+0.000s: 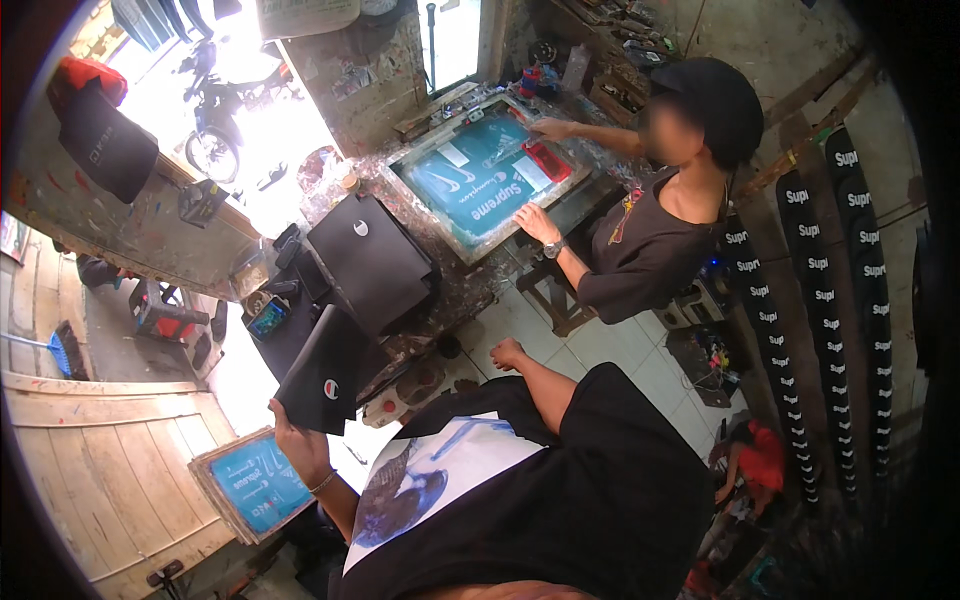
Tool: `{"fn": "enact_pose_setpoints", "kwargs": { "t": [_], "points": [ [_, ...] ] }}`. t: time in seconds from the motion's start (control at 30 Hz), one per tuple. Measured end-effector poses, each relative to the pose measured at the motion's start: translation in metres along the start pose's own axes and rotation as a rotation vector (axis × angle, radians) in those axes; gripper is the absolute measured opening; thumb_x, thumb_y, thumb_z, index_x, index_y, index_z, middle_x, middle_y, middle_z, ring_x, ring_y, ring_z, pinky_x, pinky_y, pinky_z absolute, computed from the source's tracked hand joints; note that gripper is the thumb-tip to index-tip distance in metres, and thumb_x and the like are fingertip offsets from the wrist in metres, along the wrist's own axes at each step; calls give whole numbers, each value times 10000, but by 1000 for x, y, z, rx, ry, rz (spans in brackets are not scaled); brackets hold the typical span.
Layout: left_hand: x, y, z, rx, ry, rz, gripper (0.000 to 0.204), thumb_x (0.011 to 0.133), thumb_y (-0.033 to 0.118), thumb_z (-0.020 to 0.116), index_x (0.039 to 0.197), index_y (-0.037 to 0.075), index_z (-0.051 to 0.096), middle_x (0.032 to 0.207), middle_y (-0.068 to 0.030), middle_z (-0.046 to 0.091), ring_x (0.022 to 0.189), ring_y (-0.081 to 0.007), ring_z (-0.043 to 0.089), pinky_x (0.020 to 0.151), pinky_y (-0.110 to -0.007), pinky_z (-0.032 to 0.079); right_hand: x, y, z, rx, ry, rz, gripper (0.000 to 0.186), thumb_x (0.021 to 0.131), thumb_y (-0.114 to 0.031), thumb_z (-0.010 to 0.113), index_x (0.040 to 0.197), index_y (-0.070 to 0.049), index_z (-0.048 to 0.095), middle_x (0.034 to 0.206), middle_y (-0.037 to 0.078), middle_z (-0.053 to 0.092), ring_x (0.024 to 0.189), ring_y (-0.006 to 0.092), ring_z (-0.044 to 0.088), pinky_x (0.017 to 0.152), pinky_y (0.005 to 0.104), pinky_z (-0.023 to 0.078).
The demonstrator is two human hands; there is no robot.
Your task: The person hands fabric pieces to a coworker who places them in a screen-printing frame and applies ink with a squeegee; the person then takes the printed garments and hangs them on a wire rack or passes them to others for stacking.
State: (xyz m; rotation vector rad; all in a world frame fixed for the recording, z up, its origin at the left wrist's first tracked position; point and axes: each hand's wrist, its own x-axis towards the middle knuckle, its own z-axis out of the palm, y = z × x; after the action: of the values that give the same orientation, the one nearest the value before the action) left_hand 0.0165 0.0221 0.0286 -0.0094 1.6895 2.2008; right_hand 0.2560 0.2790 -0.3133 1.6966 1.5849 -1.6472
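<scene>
My left hand grips the lower edge of a black sheet with a small red and white logo, held tilted beside the table's near corner. My right hand hangs over the tiled floor with its fingers curled into a fist, and nothing shows in it. Just beyond the held sheet, a stack of black sheets with a white logo on top lies on the table. Farther right lies a screen-printing frame with teal mesh; a person across from me rests one hand on its near edge and reaches over it with the other.
A phone lies at the table's left end. A second teal screen frame leans low at left. Long black strips with repeated white print stand at right. Another person in red is low at right. A motorcycle stands outside the doorway.
</scene>
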Motion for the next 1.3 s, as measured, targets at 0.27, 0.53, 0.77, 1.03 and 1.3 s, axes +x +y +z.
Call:
{"fn": "enact_pose_setpoints", "kwargs": {
  "t": [0.27,0.53,0.77,1.03,1.3],
  "points": [
    [13,-22,-26,171,-30,51,504,923,354,421,1194,-71,415,1026,-169,599,923,-222,582,793,-297,462,2,6,1,17,22,31,201,743,-155,557,876,-24,630,723,71,647,534,135,606,458,271,495],
    [7,-18,-20,496,-85,189,526,912,331,468,1251,-62,378,1020,-154,604,906,-195,575,791,-283,457,2,8,-2,-4,-3,41,199,753,-169,562,877,-29,632,743,69,649,548,140,608,461,277,492],
    [9,-15,-12,6,-52,-31,478,930,306,440,1223,-70,398,1025,-147,596,899,-180,561,803,-273,451,7,11,-2,-9,1,29,199,768,-176,566,874,-24,636,735,72,645,559,149,613,467,282,492],
    [-4,-7,-4,288,-93,99,395,954,258,382,1142,-83,448,1085,-150,556,967,-193,540,871,-296,430,9,3,0,13,-31,-72,163,776,-159,570,830,-16,626,720,76,638,576,146,612,481,281,497],
    [5,-8,-23,-134,-72,-46,447,950,302,384,1079,-114,485,1106,-174,549,998,-202,542,890,-306,432,13,-17,13,31,-80,-189,153,777,-155,561,789,-11,613,721,82,632,575,142,606,475,288,495]
  ]
}}
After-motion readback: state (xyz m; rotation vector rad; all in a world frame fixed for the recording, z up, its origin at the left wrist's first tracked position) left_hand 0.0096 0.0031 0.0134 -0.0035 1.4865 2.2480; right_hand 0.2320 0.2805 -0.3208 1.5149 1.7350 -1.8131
